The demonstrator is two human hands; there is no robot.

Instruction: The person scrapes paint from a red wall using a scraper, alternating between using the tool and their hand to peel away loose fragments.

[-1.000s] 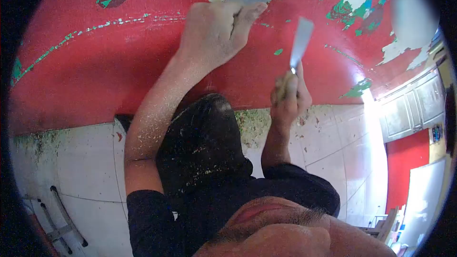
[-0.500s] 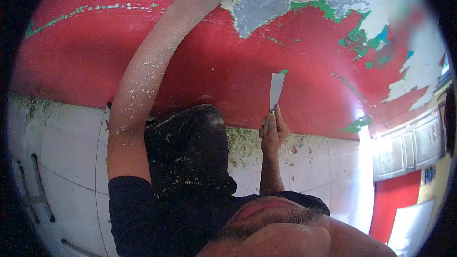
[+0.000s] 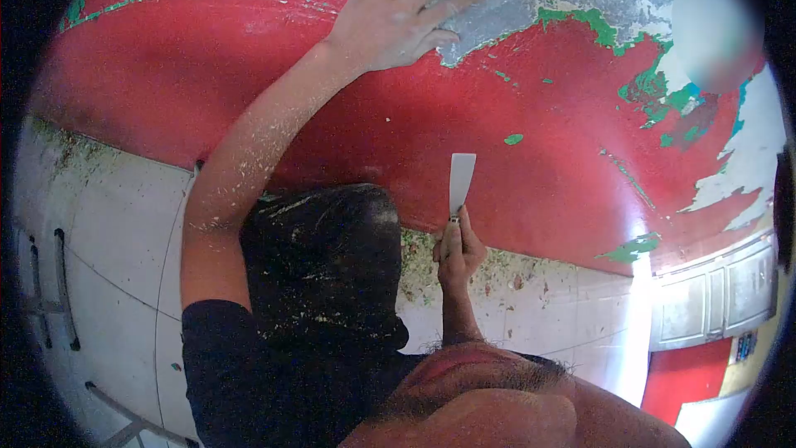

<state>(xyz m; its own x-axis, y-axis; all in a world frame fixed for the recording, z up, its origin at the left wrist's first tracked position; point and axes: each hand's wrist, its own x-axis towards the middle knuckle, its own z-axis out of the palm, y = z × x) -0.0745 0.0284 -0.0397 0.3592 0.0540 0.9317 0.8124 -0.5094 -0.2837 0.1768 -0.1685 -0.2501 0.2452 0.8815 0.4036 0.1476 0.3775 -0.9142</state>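
My left hand [image 3: 402,12] lies against the red wall [image 3: 348,116] with its fingers spread, their tips over a grey bare patch [image 3: 497,8]. Pale paint flakes cling to that forearm. Lower and to the right, my right hand [image 3: 458,255] is wrapped round the handle of a putty knife [image 3: 463,181]. The flat metal blade points up and overlaps the red paint in this view. A small green spot [image 3: 514,139] shows on the wall to the right of the blade.
Paint chips [image 3: 497,278] litter the white tiled floor [image 3: 108,224] along the wall's foot. My knee in dark, dusty trousers [image 3: 323,257] is close to the wall. Dark metal legs [image 3: 62,290] stand at left; a pale panelled cabinet [image 3: 713,303] is at right.
My left hand has come lower into view, fingers now showing spread. The putty knife has moved down and left, away from the green spot. The whole view has shifted a little.
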